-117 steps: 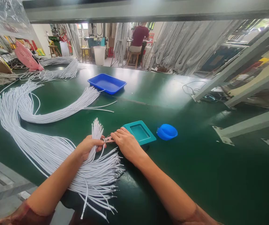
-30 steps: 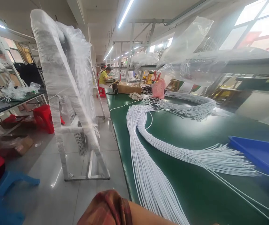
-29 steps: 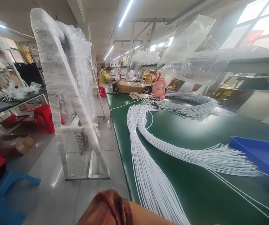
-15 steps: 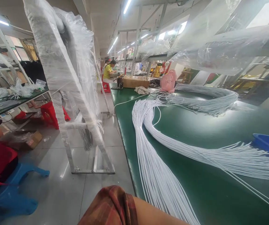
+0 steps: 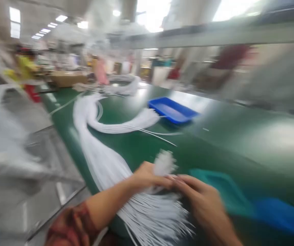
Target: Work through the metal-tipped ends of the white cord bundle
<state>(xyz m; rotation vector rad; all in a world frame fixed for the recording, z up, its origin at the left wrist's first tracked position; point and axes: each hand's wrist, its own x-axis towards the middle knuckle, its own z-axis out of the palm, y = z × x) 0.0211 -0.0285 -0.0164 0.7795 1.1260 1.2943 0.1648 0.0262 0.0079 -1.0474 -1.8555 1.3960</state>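
In the lower middle my left hand [image 5: 148, 176] is closed around a tight bunch of white cables [image 5: 164, 163], whose blurred ends stick up above the fist. My right hand [image 5: 204, 196] meets it from the right, thumb and fingertips pinched together by my left thumb; what they pinch is too blurred to tell. Beneath both hands, the loose ends of a long bundle of white cables [image 5: 103, 160] fan out toward me. A second white cable bundle [image 5: 121, 126] curves across the green table [image 5: 193, 150] behind them.
A blue tray [image 5: 173, 111] stands beyond my hands. To the right lie a teal tray [image 5: 221, 191] and a blurred blue object [image 5: 280, 215]. Further back are a cardboard box [image 5: 68, 79], a pink fan [image 5: 101, 71] and a person in yellow [image 5: 26, 66]. Plastic-wrapped racking [image 5: 3, 130] is at left.
The view has swung right and down. Both my hands now show, together over the near cable ends; before, only my left sleeve and forearm were visible. The trays have come into fuller view.
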